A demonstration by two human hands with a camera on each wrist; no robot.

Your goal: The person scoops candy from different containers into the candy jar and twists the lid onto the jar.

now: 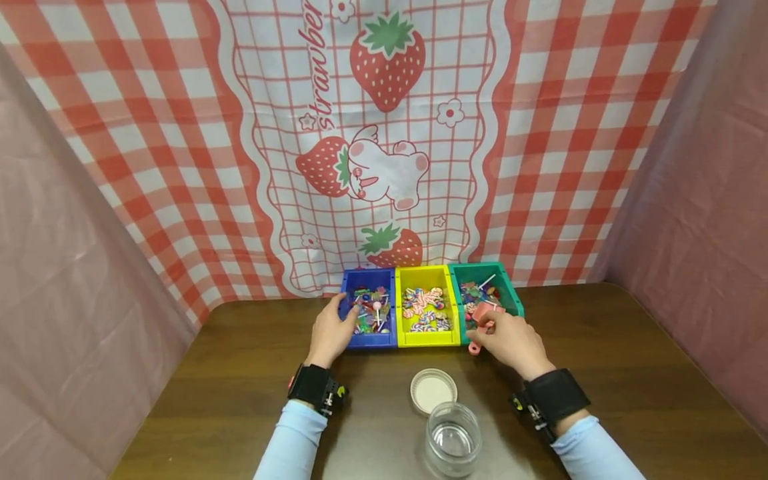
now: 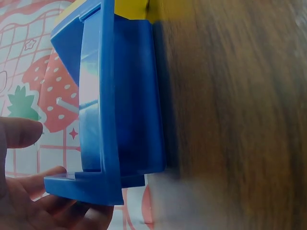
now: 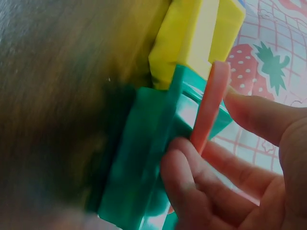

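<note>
My left hand (image 1: 331,330) holds the left side of the blue bin (image 1: 372,341). Its fingers lie around the outer wall while the thumb (image 2: 21,132) reaches over the inside, apart from the wall. Wrapped candies and lollipops fill part of this bin. My right hand (image 1: 510,339) grips a pink scoop (image 1: 482,312) by its handle (image 3: 211,105), between thumb and fingers. The scoop's head is over the candies in the green bin (image 1: 513,297), partly hidden by the hand; whether it holds any candy I cannot tell.
Between the two bins sits a yellow bin (image 1: 427,339) with striped candies (image 1: 423,302). Nearer me on the brown table (image 1: 240,373) stand an uncovered glass jar (image 1: 453,440) and a round lid (image 1: 433,392). A strawberry-print cloth (image 1: 384,160) hangs behind.
</note>
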